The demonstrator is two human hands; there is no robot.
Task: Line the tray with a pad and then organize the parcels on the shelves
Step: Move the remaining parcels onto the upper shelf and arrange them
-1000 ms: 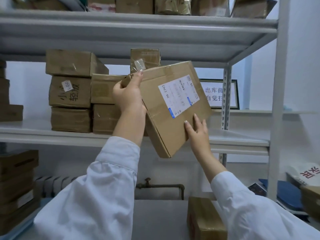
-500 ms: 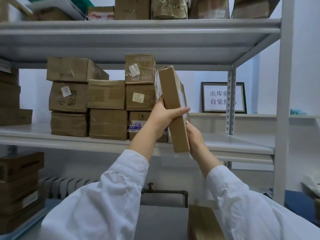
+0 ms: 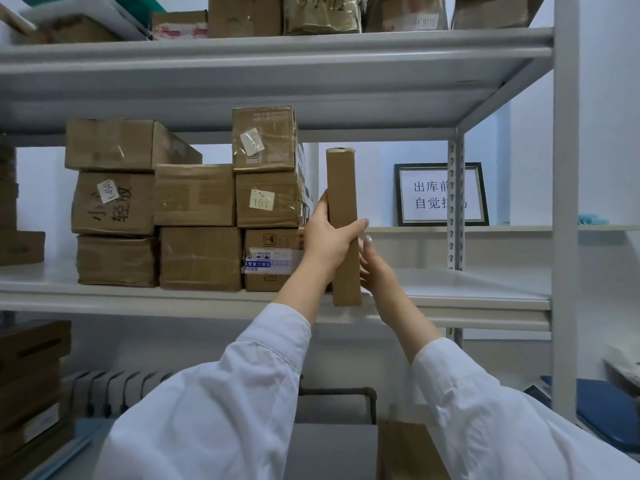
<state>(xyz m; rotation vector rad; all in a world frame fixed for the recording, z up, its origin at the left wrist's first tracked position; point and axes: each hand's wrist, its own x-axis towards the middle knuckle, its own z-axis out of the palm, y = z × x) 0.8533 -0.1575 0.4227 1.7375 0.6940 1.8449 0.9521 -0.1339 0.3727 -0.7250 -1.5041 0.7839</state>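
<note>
The flat parcel (image 3: 341, 216) is seen edge-on, so its broad faces are hidden, and whether its lower end rests on the middle shelf (image 3: 467, 292) cannot be told. The framed sign (image 3: 433, 195) behind is partly covered by a shelf post (image 3: 455, 202). The parcel is held upright just right of the stacked boxes (image 3: 194, 195). It is gripped by the left hand (image 3: 327, 237), fingers curled round its near edge. The right hand (image 3: 375, 268), partly hidden, is laid with straight fingers against its right side.
</note>
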